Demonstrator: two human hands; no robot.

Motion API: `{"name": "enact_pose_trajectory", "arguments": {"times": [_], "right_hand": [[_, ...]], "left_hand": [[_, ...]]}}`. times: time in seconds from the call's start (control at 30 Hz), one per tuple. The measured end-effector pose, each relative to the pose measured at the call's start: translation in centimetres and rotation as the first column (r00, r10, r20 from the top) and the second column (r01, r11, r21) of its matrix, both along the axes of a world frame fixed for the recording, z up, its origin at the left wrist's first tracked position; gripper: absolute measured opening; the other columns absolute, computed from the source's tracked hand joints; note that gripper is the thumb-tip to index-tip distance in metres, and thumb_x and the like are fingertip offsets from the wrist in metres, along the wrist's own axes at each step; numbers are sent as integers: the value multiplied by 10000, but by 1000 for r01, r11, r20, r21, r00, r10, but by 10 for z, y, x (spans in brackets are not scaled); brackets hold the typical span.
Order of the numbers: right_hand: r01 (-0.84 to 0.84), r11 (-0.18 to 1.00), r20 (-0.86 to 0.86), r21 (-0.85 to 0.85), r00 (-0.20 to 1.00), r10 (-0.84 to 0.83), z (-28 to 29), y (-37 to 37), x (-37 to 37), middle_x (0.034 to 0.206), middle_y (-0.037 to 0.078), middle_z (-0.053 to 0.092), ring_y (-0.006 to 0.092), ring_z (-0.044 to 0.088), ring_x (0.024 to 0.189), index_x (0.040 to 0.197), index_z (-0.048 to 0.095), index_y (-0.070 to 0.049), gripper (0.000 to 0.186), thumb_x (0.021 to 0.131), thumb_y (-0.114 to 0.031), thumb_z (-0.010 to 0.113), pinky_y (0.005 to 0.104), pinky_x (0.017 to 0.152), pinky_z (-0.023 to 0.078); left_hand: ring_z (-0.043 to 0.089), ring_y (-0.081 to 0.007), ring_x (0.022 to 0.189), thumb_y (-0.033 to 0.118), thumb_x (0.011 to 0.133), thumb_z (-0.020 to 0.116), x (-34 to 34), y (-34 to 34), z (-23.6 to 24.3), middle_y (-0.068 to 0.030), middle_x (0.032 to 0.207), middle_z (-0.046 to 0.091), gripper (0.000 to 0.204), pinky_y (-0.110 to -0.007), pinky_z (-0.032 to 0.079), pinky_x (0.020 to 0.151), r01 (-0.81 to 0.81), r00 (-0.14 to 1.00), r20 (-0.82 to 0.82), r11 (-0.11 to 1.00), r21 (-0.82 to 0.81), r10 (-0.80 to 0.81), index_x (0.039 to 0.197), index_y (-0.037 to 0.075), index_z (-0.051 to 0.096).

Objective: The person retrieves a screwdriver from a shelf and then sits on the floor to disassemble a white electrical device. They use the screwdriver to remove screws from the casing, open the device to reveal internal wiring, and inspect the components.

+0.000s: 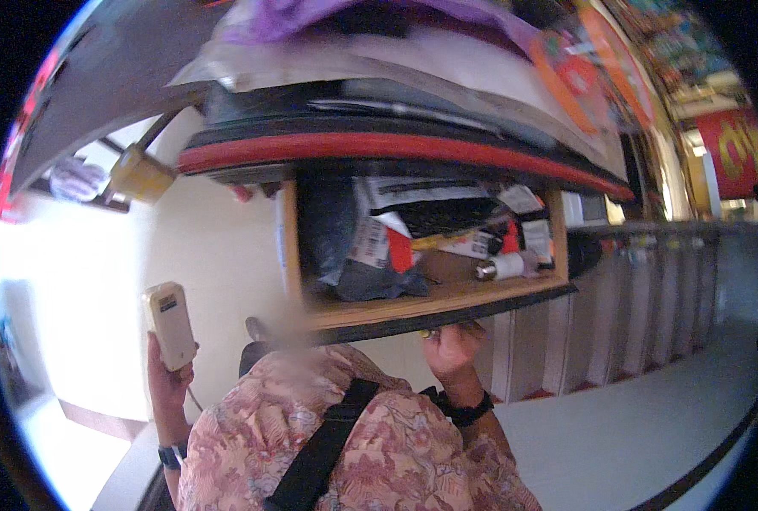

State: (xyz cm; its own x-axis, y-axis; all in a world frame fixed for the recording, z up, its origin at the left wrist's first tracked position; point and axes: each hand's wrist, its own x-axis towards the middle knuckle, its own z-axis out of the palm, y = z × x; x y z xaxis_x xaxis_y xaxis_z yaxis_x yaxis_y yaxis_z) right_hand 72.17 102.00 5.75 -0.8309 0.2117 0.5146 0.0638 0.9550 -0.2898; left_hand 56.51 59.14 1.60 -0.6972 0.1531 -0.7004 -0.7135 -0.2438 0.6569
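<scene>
Raised at the left, my left hand (167,379) is closed around a flat, white rectangular device (171,328) with a small dark label and a cable hanging from its lower end. My right hand (454,351) is at the front of a pulled-out wooden drawer (434,308), its fingers closed at what looks like a small brass-coloured handle (430,334). Inside the drawer lie a grey plastic package (370,281), several small boxes and packets, and a white light bulb (505,267) with a metal base.
Above the drawer is a red-edged tabletop (396,149) bearing papers, a pen and purple cloth (302,17). A yellow padlock-like object (143,175) hangs at the upper left. Steps (583,315) rise along the right, beside a pale floor (634,426).
</scene>
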Motion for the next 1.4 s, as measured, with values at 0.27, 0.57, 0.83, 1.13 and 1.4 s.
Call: {"name": "enact_pose_trajectory", "arguments": {"times": [0.27,0.57,0.83,1.13,1.4], "right_hand": [[131,985,-56,-111,989,-138,-32,44,-60,763,160,675,313,627,633,832,668,-26,225,807,-228,766,390,600,497],[218,954,113,-206,974,-198,-80,32,-107,738,159,626,276,620,642,888,635,22,209,844,-162,724,375,584,483],[-626,760,143,-173,748,649,-56,-215,-193,754,155,586,368,563,676,832,622,-64,200,867,-259,656,489,603,465],[-736,615,29,-285,634,772,-21,-425,-327,819,128,620,337,586,704,909,637,-49,95,835,-94,675,447,655,491],[-685,537,141,-492,546,826,-46,-614,-447,844,138,605,268,615,758,882,649,-8,168,716,14,654,347,676,485]], "left_hand": [[434,-59,439,653,928,418,41,-17,-15,-80,792,649,633,-186,318,366,-81,995,50,996,-29,82,1133,78,583],[362,-71,431,689,920,367,66,-74,-43,-75,812,655,691,-213,267,381,-264,962,65,964,-40,266,1163,87,605],[358,-72,442,637,941,398,41,-204,-54,-75,788,632,625,-223,253,373,-422,901,-73,902,86,428,1129,74,597],[356,-62,438,585,954,444,10,-404,-21,-37,708,570,579,-224,229,374,-634,735,-405,764,-125,544,934,37,630],[442,-67,490,590,943,454,-57,-590,-29,-113,871,640,631,-202,286,394,-841,235,-743,514,168,627,1200,17,524]]}}
